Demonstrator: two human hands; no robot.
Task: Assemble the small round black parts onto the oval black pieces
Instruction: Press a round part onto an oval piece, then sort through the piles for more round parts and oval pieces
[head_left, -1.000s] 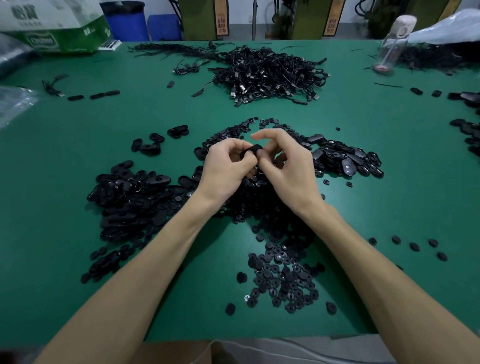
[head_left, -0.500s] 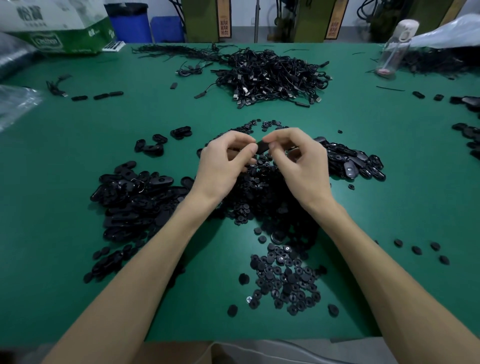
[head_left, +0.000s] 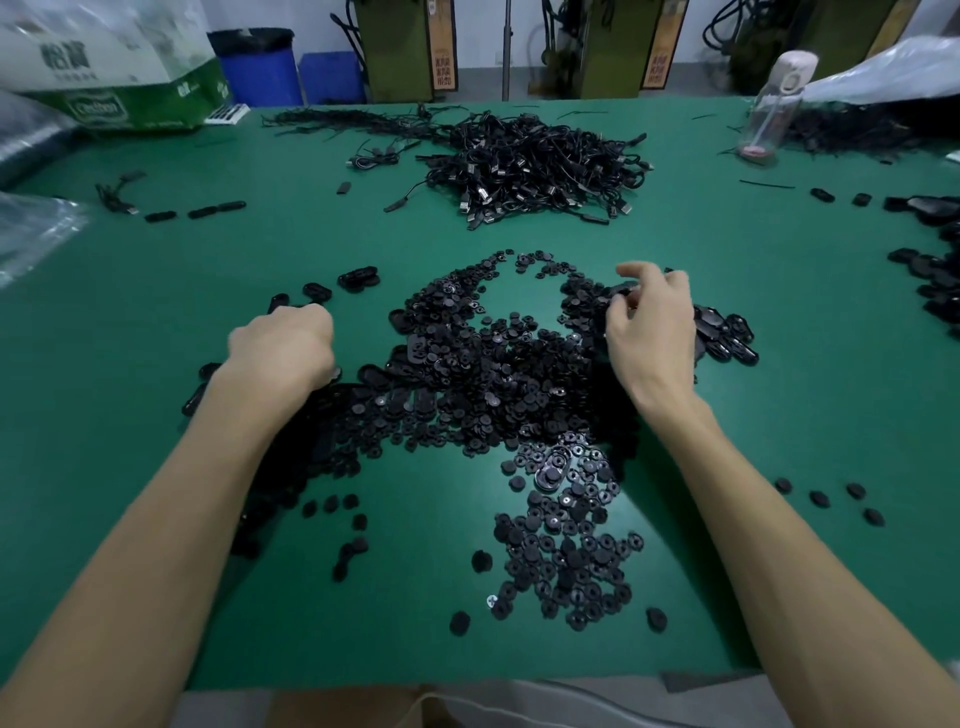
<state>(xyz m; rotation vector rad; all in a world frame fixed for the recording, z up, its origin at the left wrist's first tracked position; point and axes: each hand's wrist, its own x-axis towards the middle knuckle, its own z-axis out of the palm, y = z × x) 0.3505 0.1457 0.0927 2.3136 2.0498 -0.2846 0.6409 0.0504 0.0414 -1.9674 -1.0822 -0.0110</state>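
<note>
Lying in a broad black heap at mid-bench, the small round parts (head_left: 493, 374) trail toward the near edge in a looser scatter. The oval pieces (head_left: 724, 332) flank them, one batch just beyond the right hand (head_left: 652, 327) and another largely under the left forearm.

The left hand (head_left: 283, 348) rests knuckles-up at the far end of that left batch. Its fingers are curled down out of sight, so I cannot tell whether they pinch anything. The right hand's fingers (head_left: 636, 270) are loosely bent, with forefinger and thumb apart. A dark piece sits in that gap, but whether it is gripped or merely lying on the heap is unclear.

The likely trouble is confusion. Ovals and rounds overlap where the heaps meet, all one colour, so a pick could bring up two parts or one facing the wrong way. The left forearm, lying across its pile, might also sweep pieces over the green bench (head_left: 779, 415).

Farther off are a tangle of cables (head_left: 530, 161), a clear bottle (head_left: 774, 109) and a green-and-white carton (head_left: 119, 78). More black pieces at the right border are cut off. Which ovals already carry a round part cannot be made out.
</note>
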